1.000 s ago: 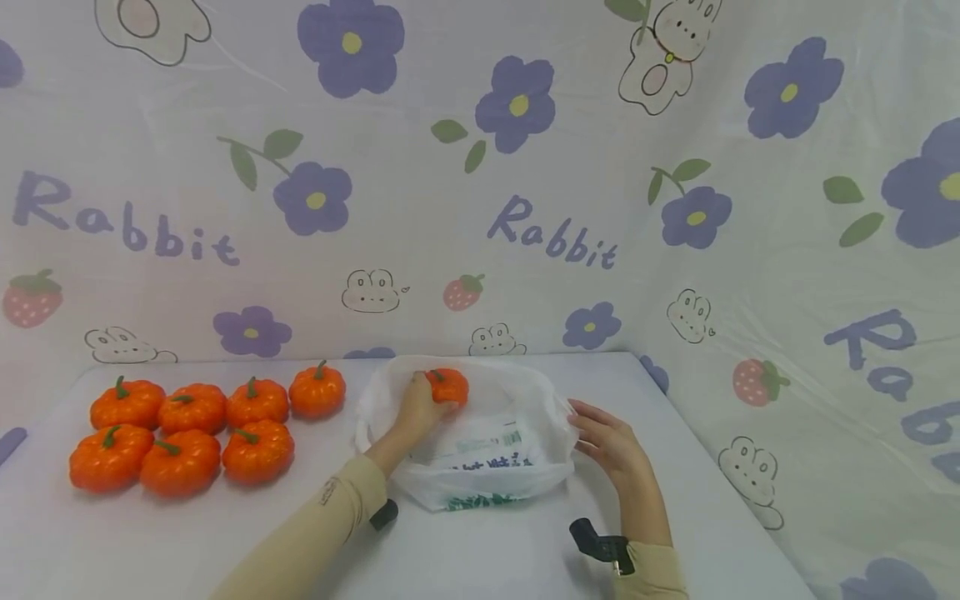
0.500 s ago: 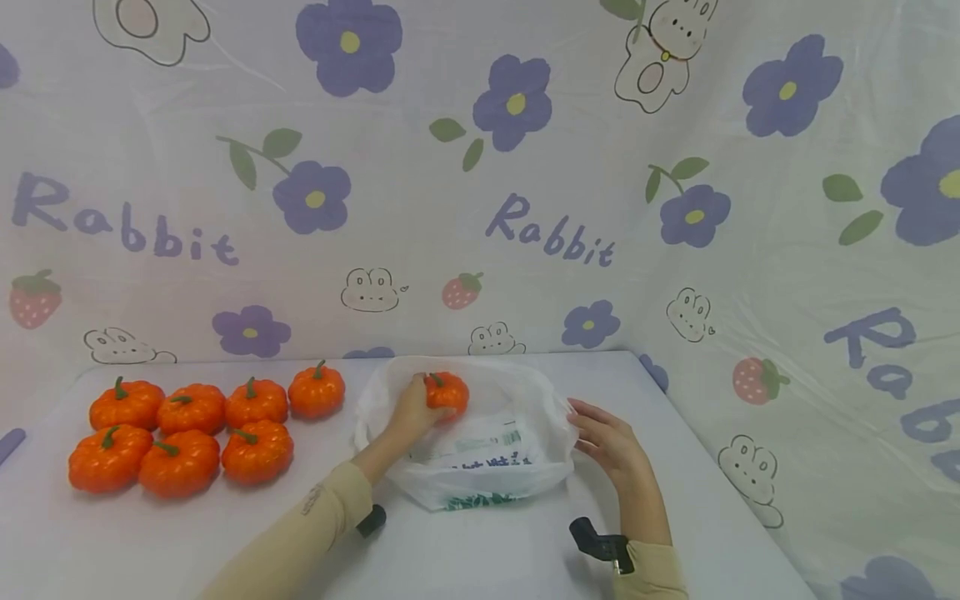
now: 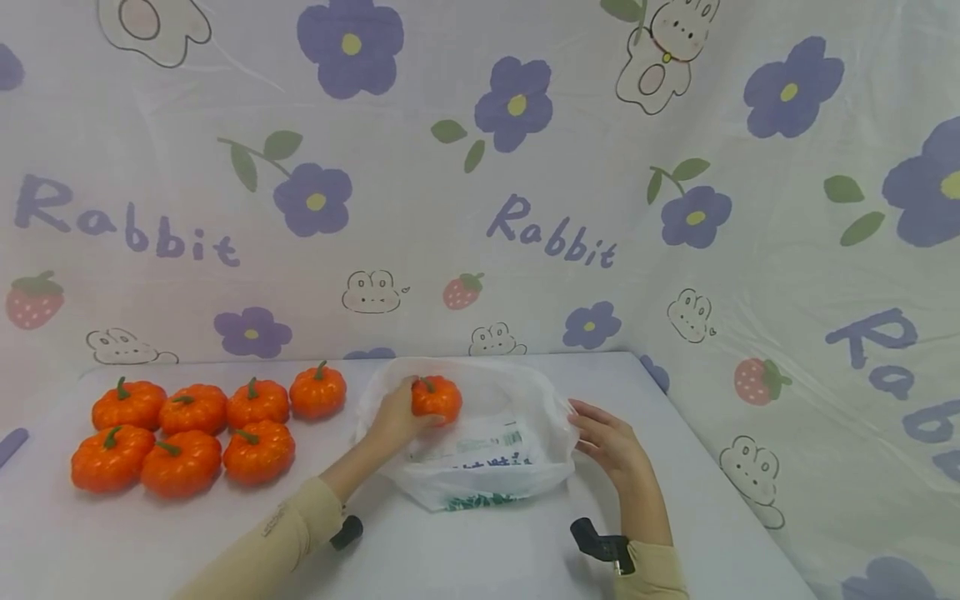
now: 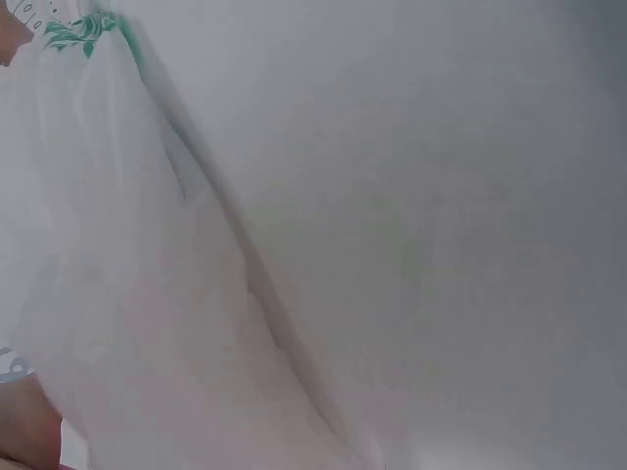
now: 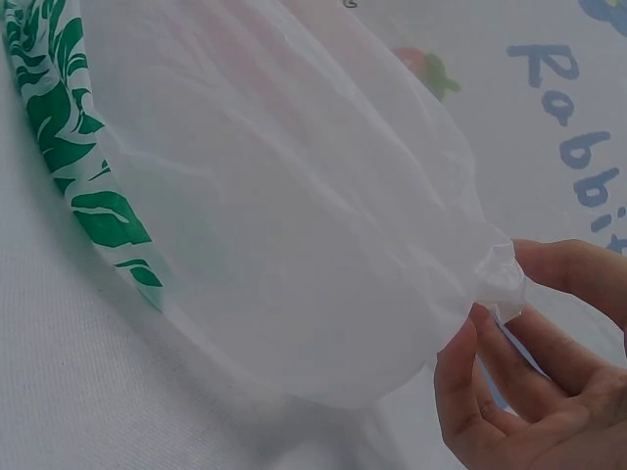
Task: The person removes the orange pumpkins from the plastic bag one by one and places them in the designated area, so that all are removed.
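Observation:
Inside the mouth of a white plastic bag [image 3: 495, 485], my left hand [image 3: 390, 423] grips a small orange pumpkin [image 3: 439, 401] with a green stem. The thumb lies on its near side, and the far fingers are mostly hidden. At the bag's right edge, my right hand [image 3: 617, 446] pinches the rim; the right wrist view shows the fingers [image 5: 475, 367] and thumb on the crumpled plastic [image 5: 500, 279]. In the left wrist view the bag [image 4: 147, 294] fills the left side, and only a bit of skin [image 4: 27, 423] shows at the lower left.
Several more orange pumpkins [image 3: 180, 464] stand in two rows on the white table [image 3: 480, 554], left of the bag. Behind the table hangs a curtain [image 3: 420, 208] printed with flowers and rabbits. Each wrist carries a black camera mount [image 3: 600, 543].
My left hand and the pumpkin have shifted a little left and nearer within the bag's mouth, the left forearm drawing back. My right hand stays at the rim.

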### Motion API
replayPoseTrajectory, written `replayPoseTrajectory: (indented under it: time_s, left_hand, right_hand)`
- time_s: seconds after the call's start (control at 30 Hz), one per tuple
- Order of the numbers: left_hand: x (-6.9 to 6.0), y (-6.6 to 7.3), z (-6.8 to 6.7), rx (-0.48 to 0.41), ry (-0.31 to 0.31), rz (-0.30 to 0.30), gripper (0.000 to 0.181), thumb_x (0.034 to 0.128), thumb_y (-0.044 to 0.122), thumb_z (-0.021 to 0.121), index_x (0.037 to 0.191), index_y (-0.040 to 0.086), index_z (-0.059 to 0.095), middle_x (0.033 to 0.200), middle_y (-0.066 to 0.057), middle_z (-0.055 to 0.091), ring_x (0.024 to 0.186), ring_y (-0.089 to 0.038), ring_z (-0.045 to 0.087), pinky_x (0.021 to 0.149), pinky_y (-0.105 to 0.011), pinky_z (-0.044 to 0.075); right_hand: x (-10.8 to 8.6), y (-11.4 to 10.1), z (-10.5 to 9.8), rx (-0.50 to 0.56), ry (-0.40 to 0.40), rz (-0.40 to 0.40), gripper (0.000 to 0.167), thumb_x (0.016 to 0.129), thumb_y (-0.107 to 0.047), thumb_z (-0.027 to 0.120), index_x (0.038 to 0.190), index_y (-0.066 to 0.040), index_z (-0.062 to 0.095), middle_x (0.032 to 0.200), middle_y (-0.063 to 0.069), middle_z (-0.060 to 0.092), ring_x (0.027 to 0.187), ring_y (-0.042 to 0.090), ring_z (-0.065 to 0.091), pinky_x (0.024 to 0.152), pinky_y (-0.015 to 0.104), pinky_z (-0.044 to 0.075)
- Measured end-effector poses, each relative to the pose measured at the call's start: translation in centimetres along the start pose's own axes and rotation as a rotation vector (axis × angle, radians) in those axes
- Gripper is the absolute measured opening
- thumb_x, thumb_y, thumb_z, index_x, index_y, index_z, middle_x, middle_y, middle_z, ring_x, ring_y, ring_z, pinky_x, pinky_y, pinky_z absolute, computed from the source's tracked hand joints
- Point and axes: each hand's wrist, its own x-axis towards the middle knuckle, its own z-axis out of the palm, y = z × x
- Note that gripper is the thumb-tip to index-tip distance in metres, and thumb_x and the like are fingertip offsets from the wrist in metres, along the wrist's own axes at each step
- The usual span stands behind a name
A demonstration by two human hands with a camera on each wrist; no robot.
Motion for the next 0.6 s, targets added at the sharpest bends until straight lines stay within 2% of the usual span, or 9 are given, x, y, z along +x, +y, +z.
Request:
replayPoseTrajectory:
  time_s: [0.27, 0.47, 0.6]
  left_hand:
    - [-1.7, 0.2, -2.0, 0.053, -0.018, 0.023, 0.084, 0.0835, 0.025, 0.077, 0.149, 0.002, 0.030, 0.154, -0.022, 0.037, 0.141, -0.039, 0.039, 0.115, -0.054, 0.034]
    - [-2.9, 0.3, -3.9, 0.052, -0.053, 0.035, 0.085, 0.0841, 0.029, 0.076, 0.151, 0.005, 0.028, 0.156, -0.019, 0.036, 0.143, -0.039, 0.037, 0.113, -0.054, 0.037]
    - [-3.5, 0.1, -5.5, 0.017, -0.087, 0.046, 0.086, 0.0844, 0.028, 0.076, 0.151, 0.006, 0.027, 0.158, -0.019, 0.032, 0.144, -0.038, 0.035, 0.113, -0.052, 0.037]
  right_hand:
    - [-0.1, -0.1, -0.1, 0.007, 0.001, -0.001, 0.052, 0.092, -0.016, 0.066, 0.140, -0.003, 0.050, 0.111, -0.010, 0.066, 0.097, 0.007, 0.062, 0.084, 0.020, 0.054]
    - [-0.3, -0.3, -0.1, 0.015, 0.000, -0.005, 0.054, 0.092, -0.016, 0.067, 0.141, -0.003, 0.050, 0.107, -0.011, 0.066, 0.095, 0.007, 0.063, 0.084, 0.020, 0.054]
    - [-0.4, -0.3, 0.0, 0.014, -0.004, -0.008, 0.055, 0.092, -0.017, 0.068, 0.141, -0.002, 0.049, 0.110, -0.010, 0.066, 0.096, 0.008, 0.063, 0.084, 0.020, 0.053]
